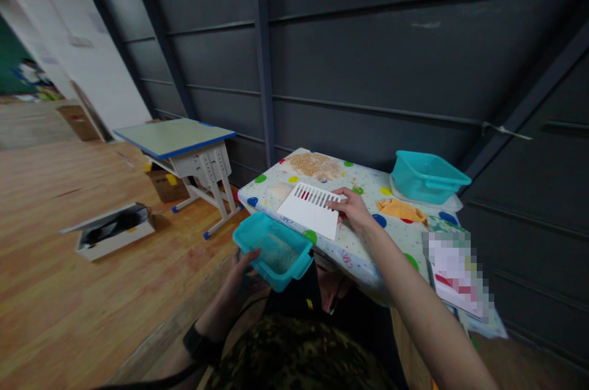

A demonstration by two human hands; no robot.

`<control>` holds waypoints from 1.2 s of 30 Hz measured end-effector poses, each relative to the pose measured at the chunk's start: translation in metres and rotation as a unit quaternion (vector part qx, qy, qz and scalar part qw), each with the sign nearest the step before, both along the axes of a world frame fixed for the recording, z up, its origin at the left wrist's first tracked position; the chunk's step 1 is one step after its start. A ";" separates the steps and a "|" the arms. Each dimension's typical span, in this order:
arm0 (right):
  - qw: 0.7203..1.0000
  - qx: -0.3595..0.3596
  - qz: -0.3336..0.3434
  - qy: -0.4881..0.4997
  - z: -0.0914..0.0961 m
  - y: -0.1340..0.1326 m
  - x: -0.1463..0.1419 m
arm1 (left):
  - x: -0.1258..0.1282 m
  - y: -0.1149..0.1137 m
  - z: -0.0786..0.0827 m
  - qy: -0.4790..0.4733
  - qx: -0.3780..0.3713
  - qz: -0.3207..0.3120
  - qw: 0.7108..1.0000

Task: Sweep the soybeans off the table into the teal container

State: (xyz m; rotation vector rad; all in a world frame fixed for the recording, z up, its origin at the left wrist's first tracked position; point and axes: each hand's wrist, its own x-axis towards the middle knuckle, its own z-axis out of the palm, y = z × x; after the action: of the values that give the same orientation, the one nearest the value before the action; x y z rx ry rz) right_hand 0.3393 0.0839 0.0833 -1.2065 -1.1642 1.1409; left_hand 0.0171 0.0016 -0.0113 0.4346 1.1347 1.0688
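Note:
My left hand grips the left side of a teal plastic tub, which is just off the table's front edge. A layer of fine pale grains lies on the tub's bottom. My right hand pinches the right edge of a flat white slotted board, a row of slots along its far side. This board slants over the table beside the tub. Left of it, partly covered, is a small mound of whitish powder. Beyond the board, a heap of tan grains is spread on the dotted tablecloth.
A second teal tub stands at the table's back right, with an orange cloth before it. Blurred-out papers lie at the right edge. Leftward are a school desk, a cardboard box and an open white box. A dark panelled wall rises behind.

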 end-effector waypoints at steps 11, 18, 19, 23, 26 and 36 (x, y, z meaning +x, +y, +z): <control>0.951 0.086 -0.285 -0.088 -0.034 0.038 0.036 | 0.003 0.001 0.006 0.066 -0.002 0.003 0.998; 0.964 0.070 -0.223 -0.126 -0.032 0.042 0.028 | -0.001 0.003 0.002 0.060 0.003 -0.002 0.998; 0.968 0.064 -0.210 -0.118 -0.030 0.040 0.025 | -0.002 0.003 0.002 0.058 0.002 -0.001 0.998; 0.978 0.062 -0.177 -0.089 -0.020 0.029 0.017 | -0.001 0.003 0.001 0.060 0.001 0.004 0.998; 0.984 0.069 -0.148 -0.074 -0.016 0.021 0.011 | 0.002 0.002 0.002 0.066 0.003 0.012 0.998; 0.991 0.064 -0.095 -0.068 -0.006 0.007 0.001 | 0.003 -0.003 0.011 0.048 0.020 0.013 0.999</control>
State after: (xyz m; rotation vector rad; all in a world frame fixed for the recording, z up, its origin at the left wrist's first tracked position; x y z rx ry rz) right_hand 0.3404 0.0907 0.0777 -1.2803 -1.1777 0.8398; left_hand 0.0197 -0.0013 0.0000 0.5081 1.2081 1.1045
